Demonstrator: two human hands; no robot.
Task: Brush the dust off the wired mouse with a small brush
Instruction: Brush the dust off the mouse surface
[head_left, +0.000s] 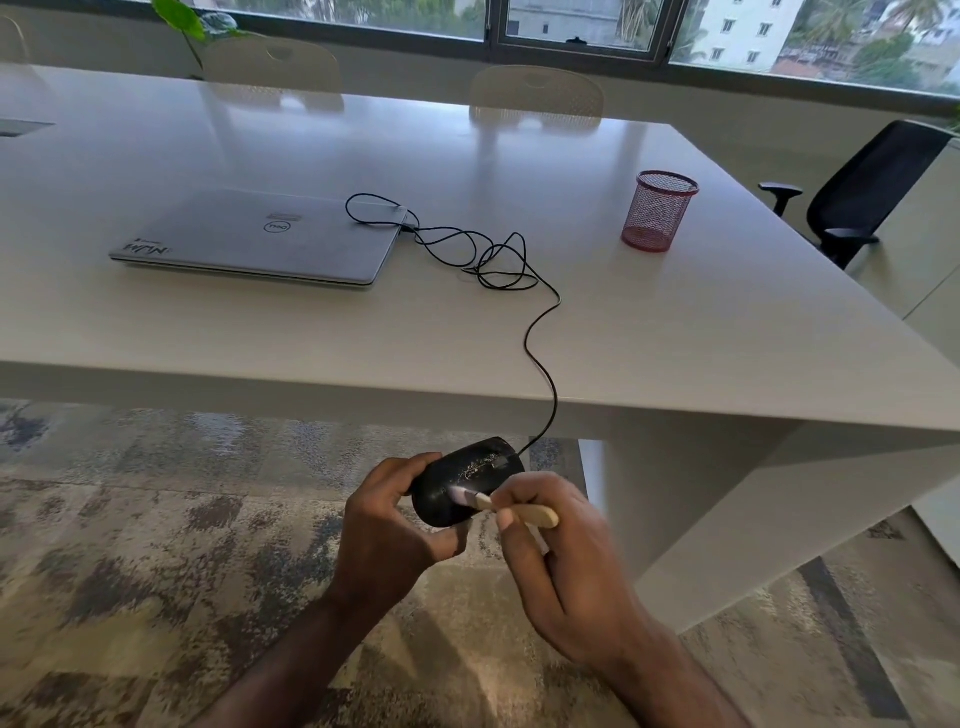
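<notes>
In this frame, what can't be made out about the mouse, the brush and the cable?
Head view only:
- mouse: underside and near end hidden by the left hand.
- brush: bristles motion-blurred; handle partly covered by the right hand.
- cable: its plug at the laptop is too small to tell.

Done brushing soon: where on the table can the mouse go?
Bare room lies along the table's near edge in front of the laptop, and between cable and red mesh cup. The coiled cable beside the laptop is crowded.
</notes>
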